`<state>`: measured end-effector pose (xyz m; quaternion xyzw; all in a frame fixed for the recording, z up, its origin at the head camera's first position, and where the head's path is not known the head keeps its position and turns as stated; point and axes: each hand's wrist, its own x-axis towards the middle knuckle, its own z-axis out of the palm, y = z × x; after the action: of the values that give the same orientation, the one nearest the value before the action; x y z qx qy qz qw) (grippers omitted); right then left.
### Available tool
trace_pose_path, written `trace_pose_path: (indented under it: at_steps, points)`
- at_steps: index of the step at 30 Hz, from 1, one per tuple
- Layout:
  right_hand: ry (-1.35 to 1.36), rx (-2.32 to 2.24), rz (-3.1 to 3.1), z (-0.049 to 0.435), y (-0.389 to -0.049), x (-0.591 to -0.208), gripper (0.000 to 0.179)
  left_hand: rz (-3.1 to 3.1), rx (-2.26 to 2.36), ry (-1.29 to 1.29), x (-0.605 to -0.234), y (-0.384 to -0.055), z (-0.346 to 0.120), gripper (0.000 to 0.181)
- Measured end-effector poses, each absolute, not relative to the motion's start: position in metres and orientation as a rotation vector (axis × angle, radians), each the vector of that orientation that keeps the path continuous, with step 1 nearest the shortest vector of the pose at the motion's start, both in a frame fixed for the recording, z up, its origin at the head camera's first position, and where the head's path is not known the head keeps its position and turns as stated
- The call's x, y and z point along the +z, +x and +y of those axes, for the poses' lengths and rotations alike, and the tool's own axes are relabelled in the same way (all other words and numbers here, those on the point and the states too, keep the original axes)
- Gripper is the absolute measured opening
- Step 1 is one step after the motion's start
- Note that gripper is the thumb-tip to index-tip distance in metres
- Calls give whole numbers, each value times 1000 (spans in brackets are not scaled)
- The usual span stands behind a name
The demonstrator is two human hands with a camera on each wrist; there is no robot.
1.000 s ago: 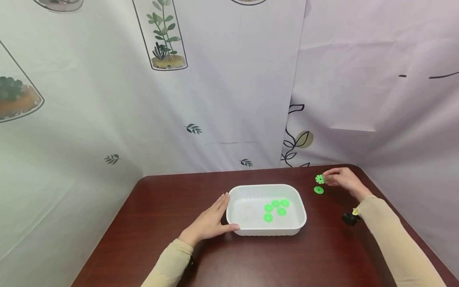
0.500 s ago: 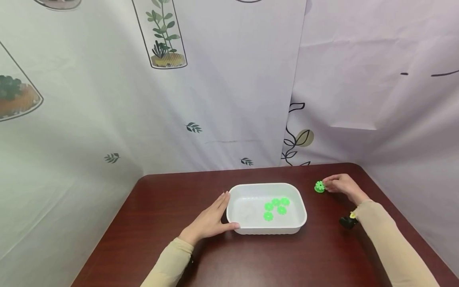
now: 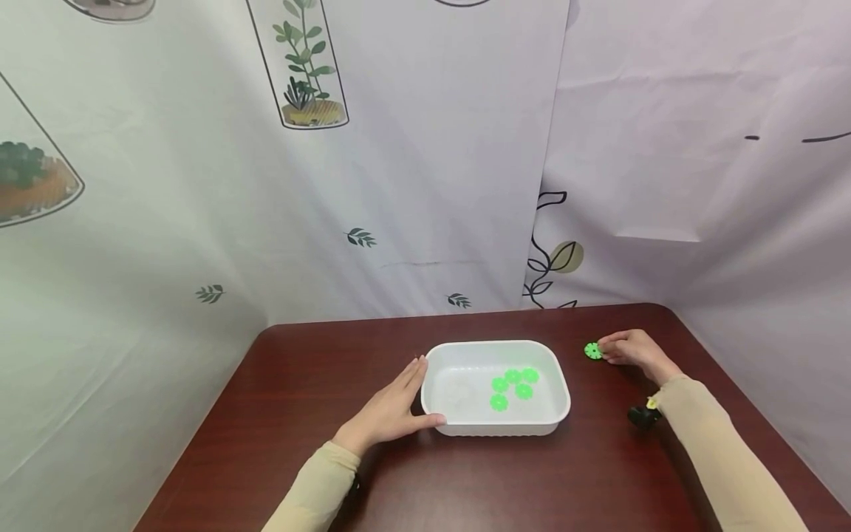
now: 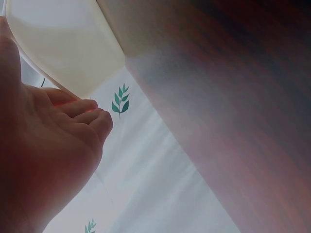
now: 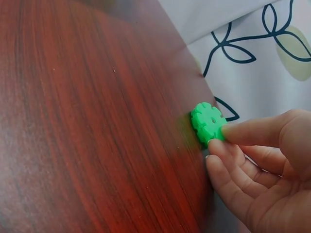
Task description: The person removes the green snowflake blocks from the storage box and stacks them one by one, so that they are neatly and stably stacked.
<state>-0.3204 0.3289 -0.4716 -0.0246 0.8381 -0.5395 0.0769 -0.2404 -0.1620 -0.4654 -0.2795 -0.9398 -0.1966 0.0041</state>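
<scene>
My right hand (image 3: pixel 640 355) pinches a green notched plastic disc (image 3: pixel 593 351) between thumb and fingers, near the table's back right corner. In the right wrist view, this disc (image 5: pixel 209 119) lies flat on another green disc, their notched edges showing together. My left hand (image 3: pixel 385 414) rests against the left end of a white rectangular tray (image 3: pixel 499 428). Its thumb lies at the front left corner, the straight fingers reach towards the back one. Several similar green discs (image 3: pixel 499 403) lie flat in the tray's right half. The left wrist view shows fingers (image 4: pixel 85 114) touching the tray's wall (image 4: pixel 63 53).
A dark red-brown wooden table (image 3: pixel 505 488) carries everything. White cloth with printed plants (image 3: pixel 425 185) hangs behind it and along both sides. A small black object (image 3: pixel 643 416) shows below my right sleeve.
My right hand has moved the pinched disc slightly towards me and down onto the other disc, which lay separate before. My left hand, the tray and its discs have stayed put.
</scene>
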Motion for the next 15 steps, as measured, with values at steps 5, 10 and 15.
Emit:
trace_pose_path:
  at_steps: [5,10,15]
  points:
    - [-77,-1617,2511,329,-321,-472,34,-2941,-605,-875,-466,-242,-162,111]
    - [-83,-1631,2506,329,-320,-474,35,-2944,-612,-871,-466,-241,-162,110]
    - [-92,-1642,2510,329,-318,-476,37,-2946,-620,-872,-466,-239,-162,110]
